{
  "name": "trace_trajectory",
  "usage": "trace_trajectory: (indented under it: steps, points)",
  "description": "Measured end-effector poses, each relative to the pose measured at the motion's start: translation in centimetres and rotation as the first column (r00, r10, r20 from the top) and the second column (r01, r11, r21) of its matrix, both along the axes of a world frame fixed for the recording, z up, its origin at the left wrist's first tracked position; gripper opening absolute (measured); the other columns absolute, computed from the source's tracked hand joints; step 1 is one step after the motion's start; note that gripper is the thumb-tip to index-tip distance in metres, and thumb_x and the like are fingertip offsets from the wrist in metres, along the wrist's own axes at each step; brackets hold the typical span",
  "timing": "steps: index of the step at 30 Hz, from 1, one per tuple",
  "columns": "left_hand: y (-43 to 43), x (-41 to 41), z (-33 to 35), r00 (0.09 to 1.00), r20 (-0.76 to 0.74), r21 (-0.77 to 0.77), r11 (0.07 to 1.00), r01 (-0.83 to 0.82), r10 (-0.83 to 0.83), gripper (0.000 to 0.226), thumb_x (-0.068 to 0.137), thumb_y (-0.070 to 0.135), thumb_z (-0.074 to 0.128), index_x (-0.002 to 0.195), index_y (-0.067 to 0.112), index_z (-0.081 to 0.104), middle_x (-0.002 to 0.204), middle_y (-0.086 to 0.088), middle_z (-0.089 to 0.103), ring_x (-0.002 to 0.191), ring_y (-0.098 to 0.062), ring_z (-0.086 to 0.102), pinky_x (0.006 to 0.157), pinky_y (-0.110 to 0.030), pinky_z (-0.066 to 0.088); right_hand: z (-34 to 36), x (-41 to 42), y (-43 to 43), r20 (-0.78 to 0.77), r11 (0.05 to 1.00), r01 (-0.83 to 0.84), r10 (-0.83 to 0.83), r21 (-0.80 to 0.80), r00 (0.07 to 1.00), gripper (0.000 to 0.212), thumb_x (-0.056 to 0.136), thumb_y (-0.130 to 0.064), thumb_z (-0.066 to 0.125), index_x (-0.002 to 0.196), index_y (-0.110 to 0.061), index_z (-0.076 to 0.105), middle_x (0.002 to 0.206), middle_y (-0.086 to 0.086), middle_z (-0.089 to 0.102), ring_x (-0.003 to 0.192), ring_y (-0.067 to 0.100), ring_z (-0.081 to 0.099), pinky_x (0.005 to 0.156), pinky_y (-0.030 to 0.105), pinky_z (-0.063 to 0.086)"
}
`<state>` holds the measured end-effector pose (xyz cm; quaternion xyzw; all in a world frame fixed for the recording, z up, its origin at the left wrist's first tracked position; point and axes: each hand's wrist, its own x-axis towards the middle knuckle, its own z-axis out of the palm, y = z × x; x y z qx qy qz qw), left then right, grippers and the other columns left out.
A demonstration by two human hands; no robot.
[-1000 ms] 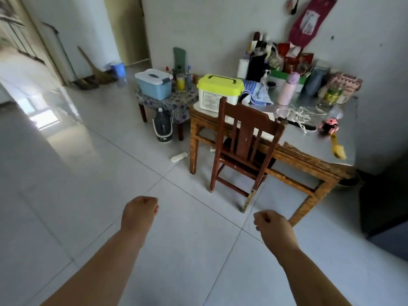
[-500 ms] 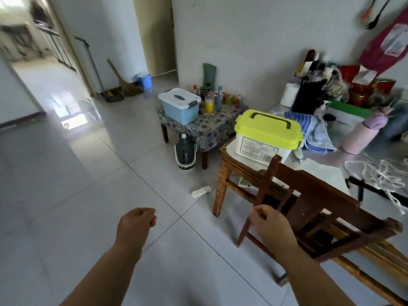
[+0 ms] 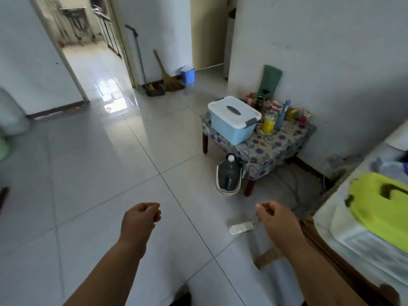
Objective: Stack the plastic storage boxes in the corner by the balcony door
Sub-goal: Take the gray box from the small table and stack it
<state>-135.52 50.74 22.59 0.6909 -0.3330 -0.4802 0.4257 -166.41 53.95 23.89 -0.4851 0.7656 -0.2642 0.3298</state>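
Observation:
A light blue storage box (image 3: 231,122) with a white lid and grey handle stands on a low stool covered in patterned cloth (image 3: 271,149), ahead and to the right. A white box with a lime-green lid (image 3: 375,206) sits on the table at the right edge, close to me. My left hand (image 3: 139,219) hangs over the floor tiles with fingers curled and nothing in it. My right hand (image 3: 276,217) is also curled shut and holds nothing, between the two boxes and touching neither.
A dark jug (image 3: 229,175) stands on the floor against the stool. A white power strip (image 3: 240,228) lies on the tiles. Bottles and jars (image 3: 269,122) crowd the stool behind the blue box. A broom and dustpan (image 3: 163,82) and a blue bin (image 3: 188,75) stand by the doorway.
I have moved forward and turned left past the chair, which has left the view. The blue box and stool are nearer. Both hands stay curled and have nothing in them.

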Motion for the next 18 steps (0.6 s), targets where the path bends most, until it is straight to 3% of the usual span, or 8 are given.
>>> trace_trajectory:
  steps: [3,8,14,18]
  points:
    - [-7.4,1.9,0.3,0.999,0.025,0.021,0.999,0.04,-0.04,0.012,0.092,0.013,0.059,0.09,0.011,0.07,0.082,-0.01,0.069,0.082,-0.025,0.065,0.072,-0.035,0.048,0.3,1.5,-6.5,-0.007,0.998,0.064,-0.064,0.006,0.998,0.013,0.093,-0.031,0.056,0.082,-0.027,0.061,0.078,-0.006,0.065,0.074,0.014,0.06,0.071,0.03,0.044]
    - [-19.4,2.9,1.5,0.992,0.062,0.044,0.993,0.11,-0.113,0.013,0.092,0.011,0.057,0.088,0.012,0.07,0.082,-0.01,0.069,0.08,-0.024,0.064,0.07,-0.033,0.047,0.8,2.2,-15.5,0.007,0.989,0.146,-0.146,-0.005,0.989,0.009,0.092,-0.03,0.058,0.084,-0.028,0.062,0.073,-0.013,0.062,0.067,0.005,0.056,0.059,0.025,0.04]
    - [-35.7,-0.6,0.8,0.971,0.078,0.05,0.974,0.222,-0.226,0.014,0.092,0.012,0.057,0.093,0.01,0.071,0.085,-0.011,0.071,0.081,-0.023,0.064,0.07,-0.033,0.047,-1.9,-0.7,-28.0,0.005,0.966,0.254,-0.254,0.054,0.967,0.014,0.093,-0.036,0.056,0.09,-0.025,0.065,0.075,-0.008,0.064,0.073,0.016,0.06,0.068,0.029,0.042]
    - [-44.8,-3.0,0.9,0.96,0.096,0.066,0.964,0.258,-0.264,0.013,0.093,0.014,0.058,0.094,0.01,0.071,0.089,-0.012,0.072,0.083,-0.024,0.064,0.071,-0.032,0.047,-3.5,-2.5,-37.6,0.09,0.956,0.281,-0.288,0.083,0.953,0.024,0.093,-0.037,0.057,0.102,-0.016,0.065,0.094,0.005,0.069,0.087,0.024,0.064,0.078,0.035,0.049]
